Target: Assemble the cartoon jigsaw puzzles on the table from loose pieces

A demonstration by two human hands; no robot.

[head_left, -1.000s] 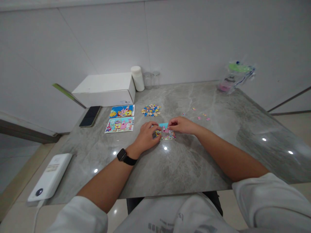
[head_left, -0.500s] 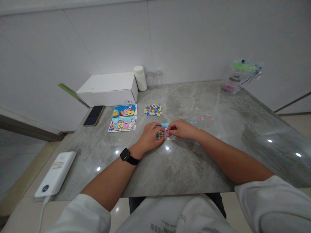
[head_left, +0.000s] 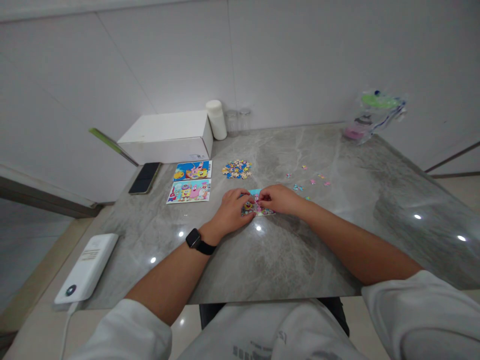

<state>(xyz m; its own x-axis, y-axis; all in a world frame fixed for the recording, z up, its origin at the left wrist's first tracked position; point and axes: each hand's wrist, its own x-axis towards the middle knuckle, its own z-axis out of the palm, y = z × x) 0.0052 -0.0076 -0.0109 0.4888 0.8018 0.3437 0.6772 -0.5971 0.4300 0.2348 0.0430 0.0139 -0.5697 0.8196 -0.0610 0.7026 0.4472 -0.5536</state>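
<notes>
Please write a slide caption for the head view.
Left hand and right hand at a jigsaw puzzle, with picture cards and loose pieces nearby.

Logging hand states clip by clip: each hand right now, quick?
Left hand: open, spread at the jigsaw puzzle.
Right hand: pinched closed over it; whether it holds anything cannot be told.

White bottle [head_left: 216,121] between box [head_left: 165,134] and glasses [head_left: 232,125], phone [head_left: 145,178] near box

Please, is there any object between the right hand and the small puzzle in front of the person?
Nothing visible: the right hand's fingertips are right at the puzzle. The left hand covers its left part, and the loose pieces lie aside.
</notes>
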